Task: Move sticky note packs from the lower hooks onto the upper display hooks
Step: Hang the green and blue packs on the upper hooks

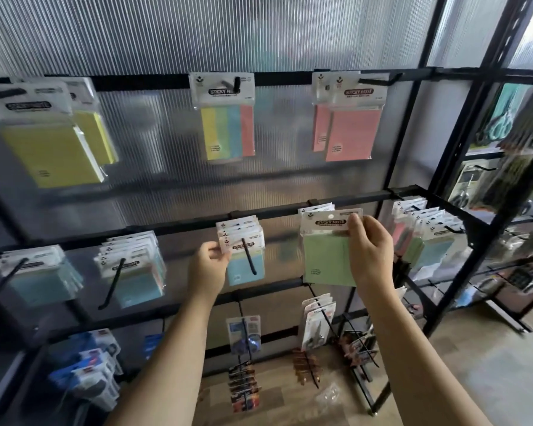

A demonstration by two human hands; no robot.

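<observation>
My right hand (pixel 370 252) pinches the white header of a green sticky note pack (pixel 326 256), held in front of the lower rail, its punched hole free of any hook. My left hand (pixel 209 267) pinches the left edge of the front blue pack (pixel 243 256) in a stack hanging on a lower hook (pixel 249 256). On the upper rail hang yellow packs (pixel 51 139), a multicolour pack (pixel 226 118) and pink packs (pixel 350 124). More blue packs (pixel 130 269) hang on lower hooks to the left.
A black metal display frame (pixel 419 192) backs onto ribbed translucent panels. Further packs (pixel 425 235) hang at the lower right. Below hang scissors (pixel 316 327), hair clips (pixel 243 382) and other packaged goods (pixel 86 373). A second rack with goods (pixel 505 124) stands to the right over wooden floor.
</observation>
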